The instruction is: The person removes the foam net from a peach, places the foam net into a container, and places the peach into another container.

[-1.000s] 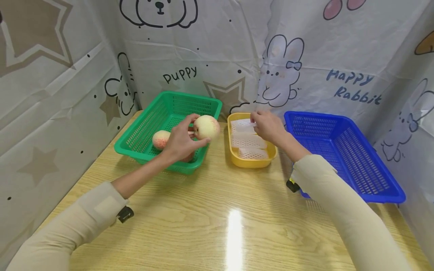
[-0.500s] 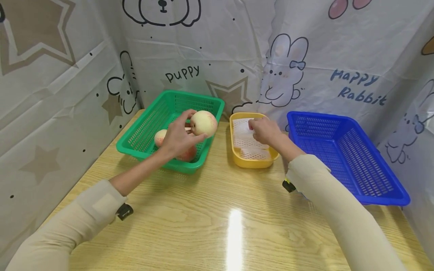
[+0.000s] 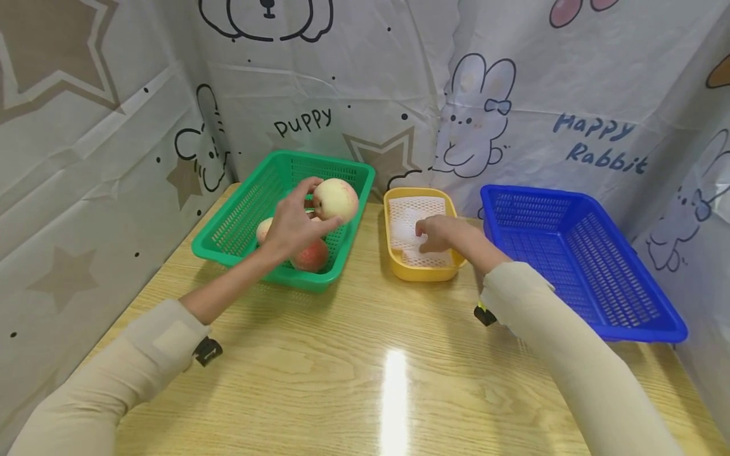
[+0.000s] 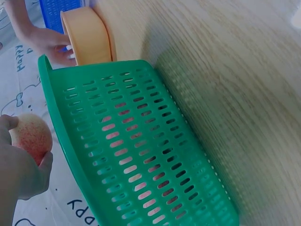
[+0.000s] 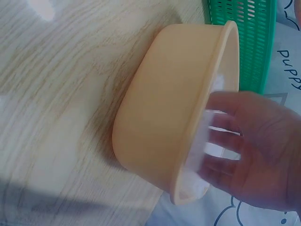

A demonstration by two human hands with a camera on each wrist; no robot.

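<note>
My left hand holds a pale, red-blushed peach above the green basket, fingers and thumb around its sides. More peaches lie in that basket, one of them a redder peach, partly behind my wrist. My right hand reaches down into the yellow tub, thumb and index finger spread apart over the white foam fruit nets. In the right wrist view, its bent fingers dip past the tub's rim beside the white netting, with the fingertips partly hidden.
A large blue basket stands to the right of the tub, close to my right forearm. The wooden table stretches in front. A printed cloth rises behind and along both sides.
My right hand has shifted down and toward me over the tub, its thumb and finger parting; the nets lie differently. My left hand has moved slightly left and up with the peach.
</note>
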